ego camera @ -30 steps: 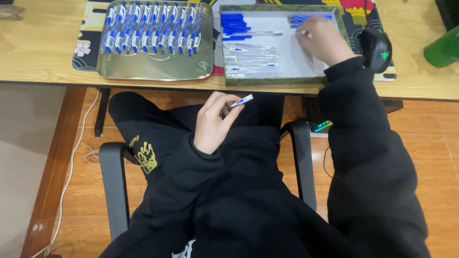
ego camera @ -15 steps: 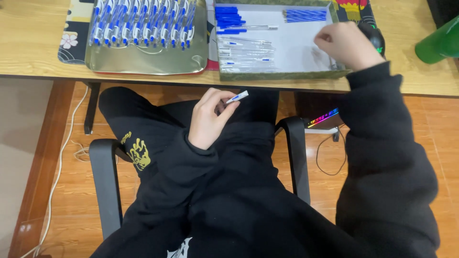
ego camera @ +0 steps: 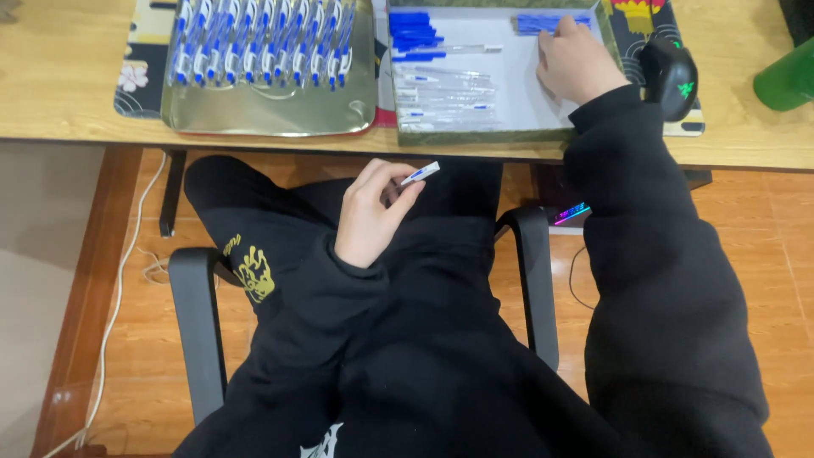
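Since a moment ago, the right hand [ego camera: 579,64] has slid a bit along the far side of the grey box [ego camera: 475,131], while the left hand [ego camera: 373,212] has stayed low in the lap with its pen part [ego camera: 420,174].

That pen part is small, thin, white and blue. It looks very light, hard and smooth, so it could slip; I think a pinch near its middle with finger and thumb works best. The left hand grips it just like that, with one end poking out toward the box. It sits below the box, under the desk edge.

Inside the box, the right hand lies palm down with fingers curled over a little pile of blue caps [ego camera: 543,23]; I cannot tell if it has picked one up. Near the box's middle lie clear pen tubes [ego camera: 441,93], and more blue pieces [ego camera: 414,30] sit in its far left corner.

Left of the box is a shiny metal tray [ego camera: 271,114] with finished pens [ego camera: 259,42] in rows. Right of the box sits a black mouse [ego camera: 670,76], and further right a green bottle [ego camera: 784,80].
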